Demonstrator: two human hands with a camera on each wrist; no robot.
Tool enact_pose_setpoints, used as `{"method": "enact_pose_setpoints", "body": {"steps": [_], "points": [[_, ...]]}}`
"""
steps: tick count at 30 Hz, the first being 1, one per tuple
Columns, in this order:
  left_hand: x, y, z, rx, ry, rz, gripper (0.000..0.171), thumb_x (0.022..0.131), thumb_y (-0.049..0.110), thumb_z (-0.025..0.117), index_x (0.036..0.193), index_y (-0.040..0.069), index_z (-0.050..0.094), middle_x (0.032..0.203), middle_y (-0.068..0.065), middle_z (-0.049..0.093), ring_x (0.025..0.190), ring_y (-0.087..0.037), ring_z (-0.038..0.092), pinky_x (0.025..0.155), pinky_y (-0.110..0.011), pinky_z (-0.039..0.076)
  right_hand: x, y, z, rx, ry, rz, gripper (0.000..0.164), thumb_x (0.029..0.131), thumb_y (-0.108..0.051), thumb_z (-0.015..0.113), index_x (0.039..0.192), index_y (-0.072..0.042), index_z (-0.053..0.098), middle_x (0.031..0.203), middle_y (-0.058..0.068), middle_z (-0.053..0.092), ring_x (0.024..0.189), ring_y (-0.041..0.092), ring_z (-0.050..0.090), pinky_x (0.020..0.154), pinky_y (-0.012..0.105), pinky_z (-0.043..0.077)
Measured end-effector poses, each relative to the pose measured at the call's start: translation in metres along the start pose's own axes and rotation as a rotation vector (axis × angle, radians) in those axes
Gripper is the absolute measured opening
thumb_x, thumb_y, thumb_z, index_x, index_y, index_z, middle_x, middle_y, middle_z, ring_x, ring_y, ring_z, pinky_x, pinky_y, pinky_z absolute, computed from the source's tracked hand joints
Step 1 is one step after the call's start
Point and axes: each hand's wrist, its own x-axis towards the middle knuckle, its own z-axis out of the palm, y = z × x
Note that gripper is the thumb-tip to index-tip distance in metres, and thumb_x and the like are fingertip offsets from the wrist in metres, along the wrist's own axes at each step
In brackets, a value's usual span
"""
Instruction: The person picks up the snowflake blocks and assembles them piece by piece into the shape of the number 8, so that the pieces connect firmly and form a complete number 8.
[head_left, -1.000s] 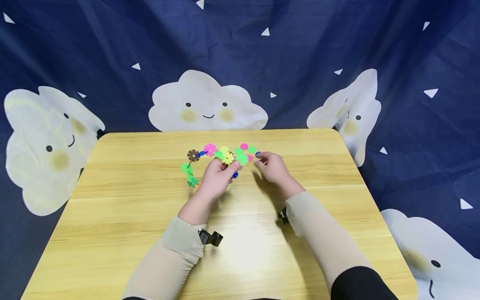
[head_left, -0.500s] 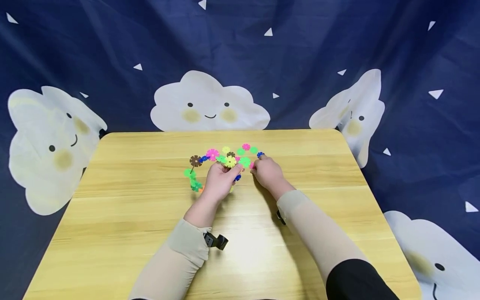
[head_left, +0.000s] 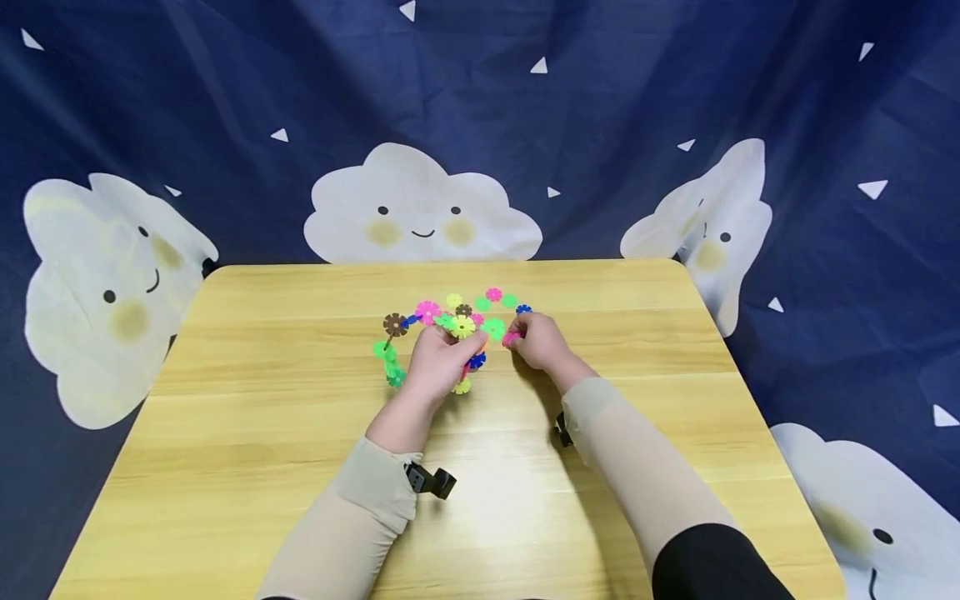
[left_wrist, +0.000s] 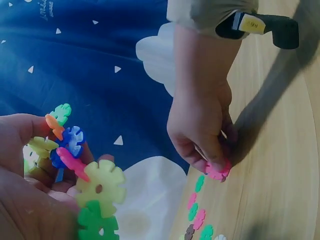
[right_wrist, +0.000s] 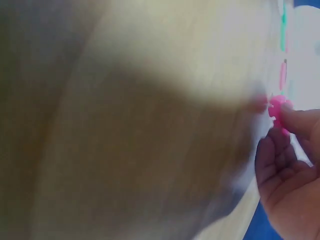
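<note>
My left hand (head_left: pixel 437 360) holds a curved chain of interlocked flower-shaped plastic discs (head_left: pixel 394 324) above the table. Brown, blue, pink, green and yellow discs show along it. In the left wrist view, a pale yellow disc (left_wrist: pixel 107 177) and a green disc (left_wrist: pixel 95 225) hang nearest the camera, past the palm. To the right, my right hand (head_left: pixel 542 340) pinches a single pink disc (left_wrist: pixel 218 170) between thumb and fingers, close over the tabletop. The same pink disc (right_wrist: pixel 276 107) shows at the thumb tip in the right wrist view.
Several loose discs lie on the wooden table (head_left: pixel 300 467) just beyond the hands, among them a pink one (head_left: pixel 493 294), a green one (head_left: pixel 510 301) and a blue one (head_left: pixel 523 309). A dark blue curtain (head_left: pixel 585 125) with clouds hangs behind the table's far edge.
My right hand has moved from beside the blue disc to the pink disc on the table and now pinches it. The left hand keeps its hold on the chain, hardly moving.
</note>
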Motion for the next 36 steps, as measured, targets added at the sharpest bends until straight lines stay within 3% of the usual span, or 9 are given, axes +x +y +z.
{"method": "enact_pose_setpoints", "body": {"steps": [5,8,11,15,19,25,27,32,36], "points": [[0.003,0.001,0.002,-0.038,0.041,0.024,0.046,0.099,0.016,0.073,0.059,0.017,0.051,0.05,0.006,0.045,0.043,-0.008,0.039,0.046,-0.022,0.036,-0.012,-0.002,-0.008,0.282,0.121,-0.079,0.004,0.097,-0.001,0.075,0.099,0.001,0.073,0.091,0.011,0.069,0.08,0.018,0.06,0.073,0.028,0.052],[0.004,0.001,0.002,-0.085,0.049,0.021,0.04,0.1,0.015,0.072,0.062,0.015,0.058,0.053,0.004,0.053,0.044,-0.008,0.043,0.046,-0.021,0.038,-0.025,-0.014,-0.02,0.568,0.207,-0.157,0.007,0.095,0.011,0.071,0.102,0.011,0.071,0.091,0.017,0.072,0.076,0.014,0.064,0.07,0.023,0.056],[0.005,0.0,0.001,-0.118,0.053,0.008,0.038,0.101,0.015,0.072,0.064,0.013,0.062,0.054,0.002,0.058,0.044,-0.008,0.047,0.045,-0.021,0.039,-0.038,-0.029,-0.033,0.84,0.263,-0.265,0.008,0.093,0.018,0.068,0.101,0.017,0.068,0.09,0.015,0.075,0.075,0.011,0.069,0.072,0.023,0.06],[0.007,-0.001,0.0,-0.119,0.067,0.007,0.039,0.101,0.015,0.071,0.063,0.013,0.062,0.054,0.002,0.059,0.045,-0.008,0.05,0.046,-0.021,0.039,-0.052,-0.044,-0.046,0.999,0.252,-0.403,0.017,0.094,0.02,0.066,0.095,0.005,0.073,0.088,0.003,0.078,0.076,0.011,0.072,0.074,0.027,0.062],[0.007,-0.001,0.0,-0.109,0.07,0.019,0.04,0.1,0.015,0.071,0.062,0.014,0.06,0.053,0.004,0.057,0.046,-0.008,0.048,0.048,-0.021,0.039,-0.059,-0.052,-0.052,1.006,0.209,-0.491,0.032,0.093,0.022,0.064,0.092,-0.009,0.076,0.09,0.0,0.078,0.076,0.012,0.073,0.075,0.028,0.063],[0.006,0.001,0.0,-0.127,0.042,0.011,0.041,0.101,0.014,0.071,0.061,0.013,0.063,0.052,0.002,0.058,0.044,-0.009,0.048,0.046,-0.021,0.038,-0.064,-0.055,-0.055,0.919,0.247,-0.559,0.009,0.091,0.024,0.065,0.094,0.016,0.068,0.091,0.0,0.077,0.078,0.01,0.072,0.074,0.024,0.06],[0.005,0.002,0.0,-0.127,0.04,0.018,0.039,0.101,0.014,0.071,0.063,0.013,0.063,0.053,0.002,0.059,0.045,-0.01,0.049,0.047,-0.022,0.039,-0.065,-0.057,-0.055,0.857,0.282,-0.58,0.007,0.09,0.023,0.067,0.094,0.018,0.068,0.092,0.006,0.077,0.08,0.009,0.072,0.072,0.023,0.059],[0.005,0.004,-0.001,-0.101,0.02,0.038,0.038,0.1,0.013,0.071,0.063,0.014,0.061,0.054,0.003,0.057,0.047,-0.011,0.05,0.051,-0.023,0.042,-0.07,-0.063,-0.056,0.647,0.379,-0.626,0.01,0.091,0.018,0.072,0.091,0.008,0.075,0.094,0.02,0.076,0.084,0.011,0.072,0.072,0.023,0.058],[0.005,0.004,-0.003,-0.074,-0.005,0.02,0.045,0.1,0.014,0.071,0.058,0.016,0.055,0.049,0.004,0.051,0.043,-0.01,0.044,0.047,-0.023,0.038,-0.074,-0.065,-0.057,0.556,0.413,-0.654,0.012,0.09,0.016,0.074,0.089,0.004,0.077,0.092,0.019,0.077,0.085,0.015,0.072,0.073,0.022,0.059]]}}
